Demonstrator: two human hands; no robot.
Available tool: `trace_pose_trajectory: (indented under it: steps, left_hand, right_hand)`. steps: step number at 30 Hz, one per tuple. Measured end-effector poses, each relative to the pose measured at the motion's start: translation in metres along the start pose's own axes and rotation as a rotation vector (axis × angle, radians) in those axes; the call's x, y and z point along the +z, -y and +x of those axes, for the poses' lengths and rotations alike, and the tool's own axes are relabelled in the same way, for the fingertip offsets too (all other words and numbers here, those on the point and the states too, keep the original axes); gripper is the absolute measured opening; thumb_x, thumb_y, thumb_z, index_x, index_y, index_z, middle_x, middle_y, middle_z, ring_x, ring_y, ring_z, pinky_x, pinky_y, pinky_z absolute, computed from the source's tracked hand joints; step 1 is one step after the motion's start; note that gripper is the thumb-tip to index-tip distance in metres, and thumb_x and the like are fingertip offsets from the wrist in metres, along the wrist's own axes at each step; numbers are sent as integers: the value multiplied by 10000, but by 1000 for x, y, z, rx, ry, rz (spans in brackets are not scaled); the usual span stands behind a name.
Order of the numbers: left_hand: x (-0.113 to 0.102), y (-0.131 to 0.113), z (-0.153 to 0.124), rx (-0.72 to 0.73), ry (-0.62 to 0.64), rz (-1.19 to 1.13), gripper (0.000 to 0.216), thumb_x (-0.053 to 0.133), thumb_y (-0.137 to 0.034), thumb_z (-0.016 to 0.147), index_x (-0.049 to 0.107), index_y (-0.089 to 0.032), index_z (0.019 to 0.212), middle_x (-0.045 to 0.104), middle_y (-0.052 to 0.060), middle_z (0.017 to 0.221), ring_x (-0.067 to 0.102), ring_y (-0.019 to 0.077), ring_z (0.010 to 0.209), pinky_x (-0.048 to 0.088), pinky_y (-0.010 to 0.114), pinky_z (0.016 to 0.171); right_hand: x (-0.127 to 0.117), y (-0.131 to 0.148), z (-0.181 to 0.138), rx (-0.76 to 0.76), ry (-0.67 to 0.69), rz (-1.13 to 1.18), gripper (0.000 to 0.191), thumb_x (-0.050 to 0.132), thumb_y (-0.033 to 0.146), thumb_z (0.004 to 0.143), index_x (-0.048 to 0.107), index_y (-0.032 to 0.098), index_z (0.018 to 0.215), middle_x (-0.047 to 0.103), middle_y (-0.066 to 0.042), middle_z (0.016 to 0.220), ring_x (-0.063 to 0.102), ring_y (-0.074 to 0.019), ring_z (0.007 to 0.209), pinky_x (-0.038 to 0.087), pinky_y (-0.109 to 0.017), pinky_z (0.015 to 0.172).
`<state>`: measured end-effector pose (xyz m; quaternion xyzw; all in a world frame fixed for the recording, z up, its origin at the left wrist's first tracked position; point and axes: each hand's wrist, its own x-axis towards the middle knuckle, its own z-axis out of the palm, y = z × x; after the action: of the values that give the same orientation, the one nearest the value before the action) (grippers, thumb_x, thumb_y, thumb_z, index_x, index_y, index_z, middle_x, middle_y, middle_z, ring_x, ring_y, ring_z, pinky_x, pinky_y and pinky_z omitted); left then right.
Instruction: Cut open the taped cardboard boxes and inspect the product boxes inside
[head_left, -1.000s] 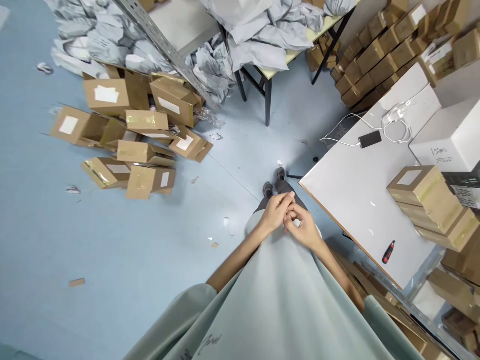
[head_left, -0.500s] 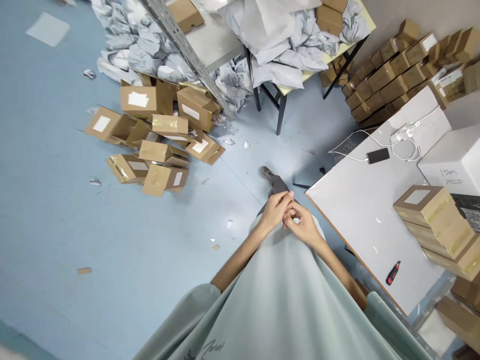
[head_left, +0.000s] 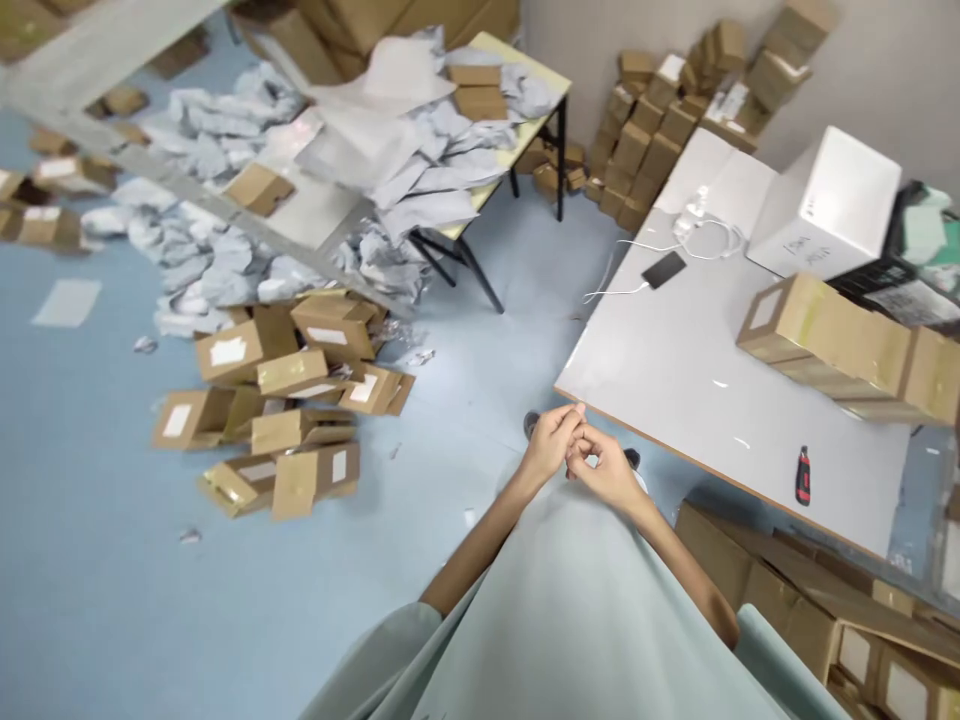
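My left hand [head_left: 550,443] and my right hand [head_left: 604,466] meet in front of my waist, above the light green shirt [head_left: 577,560]. Their fingers are curled and pinched together, tips touching or overlapping. Whatever may be between them is too small or hidden to make out. Just past my hands lies the near corner of a white table [head_left: 645,370] with a brown edge. On it rest a red and black box cutter [head_left: 803,476] and a black phone [head_left: 664,269] on a white cable [head_left: 619,291], both out of reach of my fingers.
Opened cardboard boxes [head_left: 315,480] are heaped on the blue floor [head_left: 420,600] to the left. Grey plastic mailers [head_left: 420,160] cover a yellow table [head_left: 551,80]. Taped boxes [head_left: 847,330] and a white box [head_left: 832,205] stand on the white table; large cartons [head_left: 765,580] sit below it.
My view has swung right and tilted up, so the white table lies more ahead and cartons below it show. Both hands keep the same pinched pose. My feet have shifted.
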<state>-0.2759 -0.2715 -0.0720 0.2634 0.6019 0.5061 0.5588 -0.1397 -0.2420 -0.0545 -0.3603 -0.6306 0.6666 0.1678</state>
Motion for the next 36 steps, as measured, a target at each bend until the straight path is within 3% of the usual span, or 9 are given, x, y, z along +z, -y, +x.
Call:
trace_pose_trajectory:
  steps: [3, 7, 11, 15, 20, 27, 32, 36]
  left_hand:
    - [75, 11, 11, 36, 123, 105, 612, 612, -761, 927, 527, -219, 656, 467, -37, 578, 453, 119, 546, 380, 267, 550]
    - [203, 42, 16, -31, 313, 183, 617, 598, -803, 886, 557, -224, 676, 488, -29, 572, 475, 141, 532, 385, 283, 540]
    - [326, 70, 5, -80, 495, 245, 625, 580, -825, 872, 531, -236, 669, 489, -28, 566, 491, 152, 534, 399, 290, 553]
    - [405, 79, -6, -35, 635, 355, 605, 584, -778, 922, 490, -240, 660, 475, -32, 585, 472, 145, 572, 385, 284, 585]
    - [446, 75, 1, -4, 696, 433, 580, 573, -752, 933, 485, -245, 667, 464, -37, 605, 458, 147, 592, 406, 291, 617]
    - [472, 69, 30, -8, 810, 466, 624, 560, -810, 950, 650, -219, 772, 615, 2, 668, 594, 196, 645, 470, 317, 659]
    - [487, 62, 51, 59, 917, 529, 642, 528, -816, 993, 605, -225, 756, 590, -6, 668, 570, 189, 667, 448, 315, 684]
    - [494, 56, 72, 82, 894, 539, 663, 548, -833, 980, 602, -215, 746, 551, -17, 654, 533, 165, 658, 434, 289, 668]
  right_hand:
    - [-57, -25, -45, -20, -124, 65, 83, 648, 326, 891, 588, 271, 905, 653, 74, 626, 644, -157, 586, 521, -296, 693]
    - [-147, -66, -121, -22, -325, 74, 77, 639, 337, 907, 604, 269, 897, 647, 70, 625, 623, -153, 583, 505, -290, 680]
    - [-226, -97, -204, 13, -525, 93, 69, 634, 303, 871, 603, 268, 923, 646, 75, 643, 604, -148, 598, 488, -281, 675]
    - [-277, -111, -261, 32, -654, 174, 165, 654, 308, 839, 600, 270, 991, 639, 84, 668, 595, -144, 608, 486, -269, 663]
    - [-306, -119, -278, 13, -721, 221, 189, 666, 322, 841, 605, 262, 1009, 632, 88, 665, 571, -134, 597, 470, -261, 643]
    - [-326, -113, -266, -29, -886, 212, 128, 647, 290, 851, 637, 259, 975, 652, 83, 654, 607, -142, 617, 492, -265, 673]
    - [-343, -115, -259, -22, -960, 185, 55, 635, 313, 901, 644, 259, 897, 680, 59, 642, 637, -155, 608, 494, -276, 660]
    - [-367, -129, -254, -19, -954, 138, 89, 639, 320, 952, 694, 251, 961, 678, 63, 663, 627, -148, 609, 485, -269, 653]
